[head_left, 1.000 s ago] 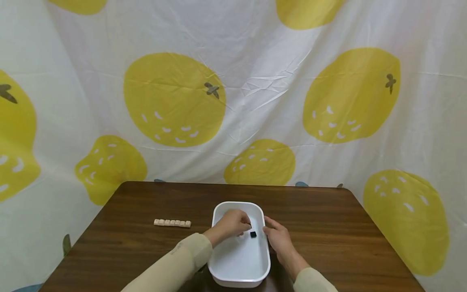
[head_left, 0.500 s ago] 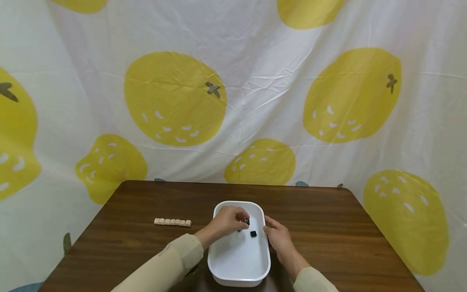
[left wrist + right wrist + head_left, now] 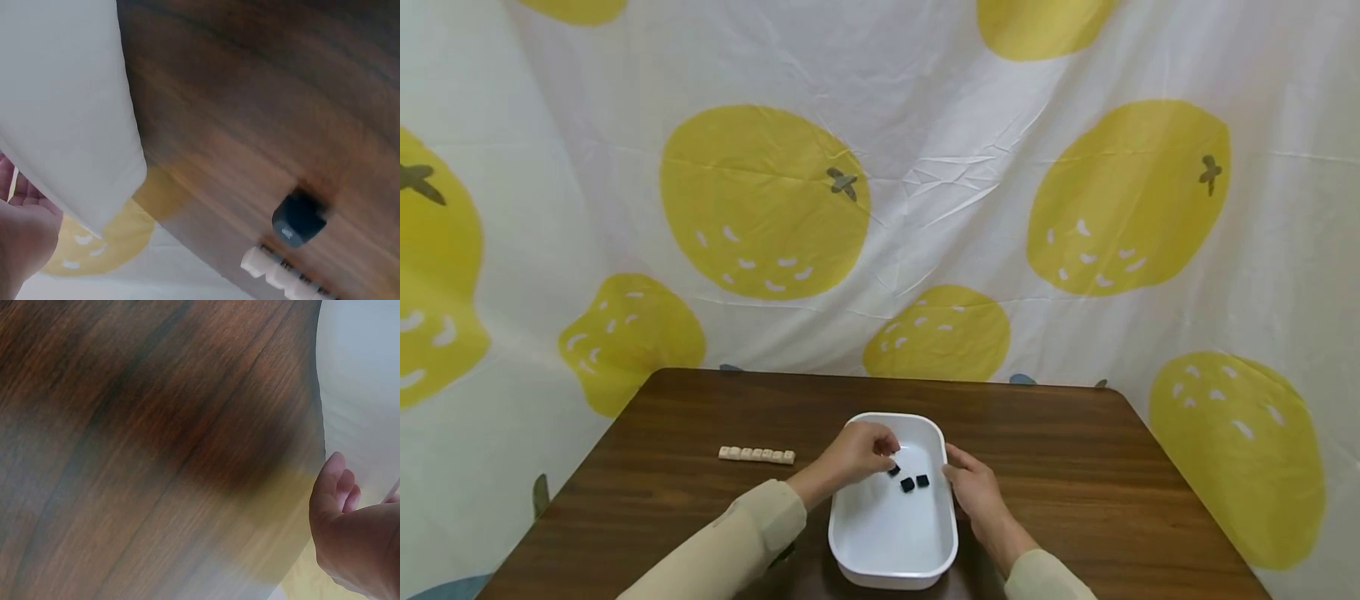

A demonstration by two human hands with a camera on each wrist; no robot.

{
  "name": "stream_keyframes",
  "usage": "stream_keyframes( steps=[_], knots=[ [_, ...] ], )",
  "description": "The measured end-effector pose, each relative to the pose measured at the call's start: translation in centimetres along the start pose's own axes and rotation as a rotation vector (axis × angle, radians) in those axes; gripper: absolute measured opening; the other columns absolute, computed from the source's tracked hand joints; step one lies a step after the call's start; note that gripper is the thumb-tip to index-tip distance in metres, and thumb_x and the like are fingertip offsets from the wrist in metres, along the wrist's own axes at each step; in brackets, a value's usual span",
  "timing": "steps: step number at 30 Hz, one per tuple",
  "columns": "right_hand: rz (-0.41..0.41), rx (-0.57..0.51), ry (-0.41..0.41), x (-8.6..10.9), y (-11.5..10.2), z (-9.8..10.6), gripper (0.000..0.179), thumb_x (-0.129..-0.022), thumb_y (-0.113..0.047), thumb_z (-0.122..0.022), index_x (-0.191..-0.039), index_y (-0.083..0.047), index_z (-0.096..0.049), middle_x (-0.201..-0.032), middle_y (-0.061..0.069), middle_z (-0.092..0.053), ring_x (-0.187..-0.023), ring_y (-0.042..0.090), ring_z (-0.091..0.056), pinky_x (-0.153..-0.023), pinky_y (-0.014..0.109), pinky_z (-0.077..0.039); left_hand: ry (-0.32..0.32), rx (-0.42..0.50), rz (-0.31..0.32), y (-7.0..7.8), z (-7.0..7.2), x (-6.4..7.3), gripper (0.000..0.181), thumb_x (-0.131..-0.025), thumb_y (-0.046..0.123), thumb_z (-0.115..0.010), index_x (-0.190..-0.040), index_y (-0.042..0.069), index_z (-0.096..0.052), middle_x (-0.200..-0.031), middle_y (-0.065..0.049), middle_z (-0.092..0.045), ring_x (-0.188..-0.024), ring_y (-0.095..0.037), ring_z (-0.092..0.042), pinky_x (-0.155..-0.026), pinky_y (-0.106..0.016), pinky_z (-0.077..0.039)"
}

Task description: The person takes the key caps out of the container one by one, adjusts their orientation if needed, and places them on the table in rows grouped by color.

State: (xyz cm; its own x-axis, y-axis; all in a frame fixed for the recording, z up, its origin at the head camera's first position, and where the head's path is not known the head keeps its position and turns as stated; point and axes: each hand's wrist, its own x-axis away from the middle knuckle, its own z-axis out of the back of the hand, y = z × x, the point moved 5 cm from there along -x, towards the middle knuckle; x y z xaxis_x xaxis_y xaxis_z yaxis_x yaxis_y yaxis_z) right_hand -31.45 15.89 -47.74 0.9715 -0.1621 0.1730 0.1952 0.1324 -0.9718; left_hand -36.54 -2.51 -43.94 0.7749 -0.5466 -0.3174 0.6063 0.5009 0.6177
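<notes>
My left hand (image 3: 866, 451) is over the far part of a white, round-cornered container (image 3: 891, 542), fingers loosely bent. Right below its thumb lies a black keycap (image 3: 894, 470). Two more black keycaps rest on the container floor, one (image 3: 907, 485) in the middle and one (image 3: 922, 481) nearer the right wall. Fingertips and thumb of my right hand (image 3: 976, 492) touch the container's outer right wall. In the right wrist view that hand (image 3: 350, 531) lies against the white wall. The left wrist view has another black keycap (image 3: 297, 219) on the table, hidden in the head view.
A straight row of several cream keycaps (image 3: 756, 455) lies on the dark wooden table (image 3: 1075, 467), left of the container. Behind the table hangs a white cloth (image 3: 940, 217) printed with yellow lemons.
My left hand gripped a black keycap half a second ago; that keycap now lies on the container floor. The hand has shifted slightly left. My right hand has stayed at the container's wall.
</notes>
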Motion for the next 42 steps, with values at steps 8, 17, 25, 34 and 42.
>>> stream_keyframes(
  steps=[8,17,25,34,42],
  knots=[
    [-0.01,0.014,-0.001,-0.1,0.1,0.1,0.045,-0.098,-0.01,-0.051,-0.143,-0.003,-0.051,-0.128,0.028,-0.057,-0.096,0.033,-0.065,-0.068,0.041,-0.054,-0.21,-0.263,-0.024,0.5,-1.8,-1.3,0.015,-0.08,0.009,-0.078,-0.093,0.003,-0.076,-0.079,-0.003,-0.068,-0.072,-0.012,-0.056,-0.069,-0.024,-0.046],
    [0.017,-0.009,-0.007,0.1,-0.1,-0.2,0.045,-0.097,-0.009,-0.052,-0.141,-0.001,-0.052,-0.119,0.028,-0.061,-0.089,0.031,-0.067,-0.067,0.042,-0.055,-0.268,-0.495,0.038,0.4,-3.7,-2.2,0.022,-0.078,0.026,-0.083,-0.095,0.012,-0.077,-0.074,0.006,-0.065,-0.067,-0.01,-0.055,-0.066,-0.024,-0.045],
    [0.026,-0.02,-0.015,0.1,-0.2,-0.5,0.045,-0.097,-0.008,-0.052,-0.141,-0.001,-0.052,-0.117,0.028,-0.062,-0.088,0.031,-0.068,-0.067,0.044,-0.057,-0.294,-0.59,0.022,0.8,-4.3,-1.7,0.016,-0.077,0.026,-0.083,-0.088,0.015,-0.077,-0.072,0.008,-0.066,-0.063,-0.009,-0.053,-0.059,-0.027,-0.046],
    [0.028,-0.01,-0.011,0.2,-0.4,-0.3,0.045,-0.098,-0.009,-0.052,-0.142,0.0,-0.05,-0.119,0.028,-0.061,-0.089,0.031,-0.067,-0.068,0.043,-0.056,-0.242,-0.4,-0.031,0.7,-3.6,-2.0,0.014,-0.07,0.004,-0.076,-0.062,0.009,-0.067,-0.054,0.01,-0.045,-0.053,-0.005,-0.034,-0.05,-0.018,-0.029],
    [0.012,0.003,0.004,-0.1,0.1,0.0,0.045,-0.097,-0.009,-0.051,-0.142,-0.001,-0.051,-0.124,0.029,-0.059,-0.093,0.034,-0.066,-0.069,0.043,-0.055,-0.195,-0.263,-0.038,0.7,-2.6,-1.9,0.005,-0.069,0.004,-0.079,-0.072,0.007,-0.075,-0.06,0.006,-0.061,-0.057,-0.002,-0.044,-0.055,-0.018,-0.038]
  ],
)
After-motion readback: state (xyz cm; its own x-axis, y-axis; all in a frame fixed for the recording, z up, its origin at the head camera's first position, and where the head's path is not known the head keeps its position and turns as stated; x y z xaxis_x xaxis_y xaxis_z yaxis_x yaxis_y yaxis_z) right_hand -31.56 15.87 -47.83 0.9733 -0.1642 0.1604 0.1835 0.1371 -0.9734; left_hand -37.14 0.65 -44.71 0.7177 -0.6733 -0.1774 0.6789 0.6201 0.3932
